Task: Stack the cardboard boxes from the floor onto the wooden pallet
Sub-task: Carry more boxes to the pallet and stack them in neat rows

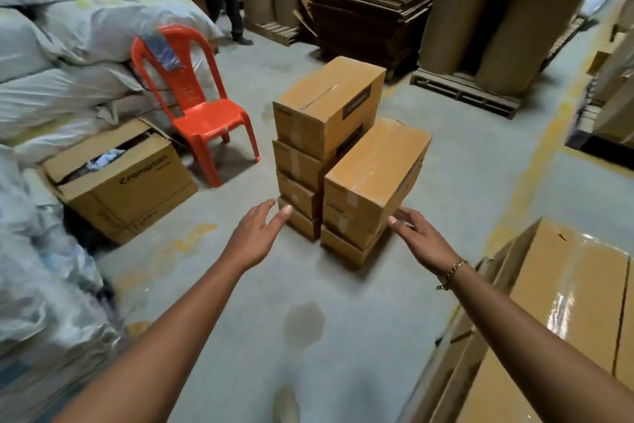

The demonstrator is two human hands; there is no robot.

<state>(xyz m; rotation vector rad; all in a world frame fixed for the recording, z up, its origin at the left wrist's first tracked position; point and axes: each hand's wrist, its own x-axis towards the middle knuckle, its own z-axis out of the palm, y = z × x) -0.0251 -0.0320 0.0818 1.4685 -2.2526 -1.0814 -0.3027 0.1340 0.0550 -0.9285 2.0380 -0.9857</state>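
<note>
Two box stacks (pixel 346 162), grey concrete floor (pixel 380 299)

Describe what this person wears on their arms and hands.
No sleeves or gloves are in view. The left hand wears nothing. The right hand has a gold-coloured chain bracelet on its wrist.
</note>
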